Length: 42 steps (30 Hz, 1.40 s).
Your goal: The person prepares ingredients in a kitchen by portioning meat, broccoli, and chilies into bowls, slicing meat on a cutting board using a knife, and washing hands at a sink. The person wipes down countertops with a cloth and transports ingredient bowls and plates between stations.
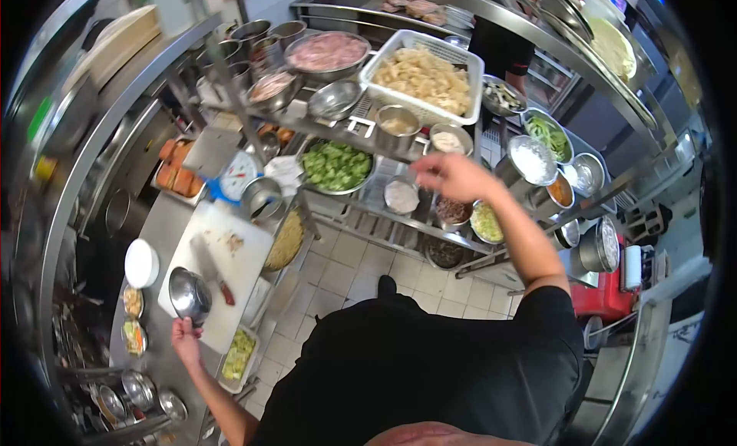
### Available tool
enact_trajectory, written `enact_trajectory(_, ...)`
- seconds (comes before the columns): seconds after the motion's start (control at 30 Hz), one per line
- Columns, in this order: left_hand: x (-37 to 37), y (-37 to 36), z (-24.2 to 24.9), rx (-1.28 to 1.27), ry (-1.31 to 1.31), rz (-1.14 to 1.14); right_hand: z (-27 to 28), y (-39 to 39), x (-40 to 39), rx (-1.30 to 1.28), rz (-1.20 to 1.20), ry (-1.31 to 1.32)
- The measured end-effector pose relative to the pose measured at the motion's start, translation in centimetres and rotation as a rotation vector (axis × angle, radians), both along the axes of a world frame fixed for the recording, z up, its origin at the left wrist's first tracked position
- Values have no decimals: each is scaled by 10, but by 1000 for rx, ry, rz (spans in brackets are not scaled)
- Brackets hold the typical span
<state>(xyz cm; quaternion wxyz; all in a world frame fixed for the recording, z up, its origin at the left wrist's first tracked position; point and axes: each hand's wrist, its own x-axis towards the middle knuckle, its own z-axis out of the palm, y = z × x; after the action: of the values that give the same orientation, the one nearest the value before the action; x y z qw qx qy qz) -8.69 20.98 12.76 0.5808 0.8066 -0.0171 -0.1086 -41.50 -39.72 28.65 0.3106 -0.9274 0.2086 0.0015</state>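
My left hand point(186, 340) grips the rim of a metal bowl point(190, 296), which is tilted at the edge of a white cutting board point(223, 323). A cleaver point(209, 263) with a brown handle lies on the board beside the bowl, near some small brown scraps point(232, 241). Far to the right, my right hand point(453, 177) is over the ingredient shelf, its fingers curled together. What they hold, if anything, is hidden. Close to them are a bowl of white powder point(401, 194) and a small bowl of pale paste point(447, 141). A bowl of chopped brown food point(453, 210) sits below that hand.
On the shelves are a white basket point(370, 70) of pale pieces, a bowl of raw meat point(328, 51) and a bowl of green vegetables point(335, 166). A white bowl point(142, 263) stands left of the board. Metal posts point(223, 74) frame the station. Another person point(499, 51) stands behind the shelf.
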Motion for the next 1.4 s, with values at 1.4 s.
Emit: enact_trajectory(1.4, -37, -700, 119, 136, -1275, -926, -97, -485, 181, 263, -189, -554)
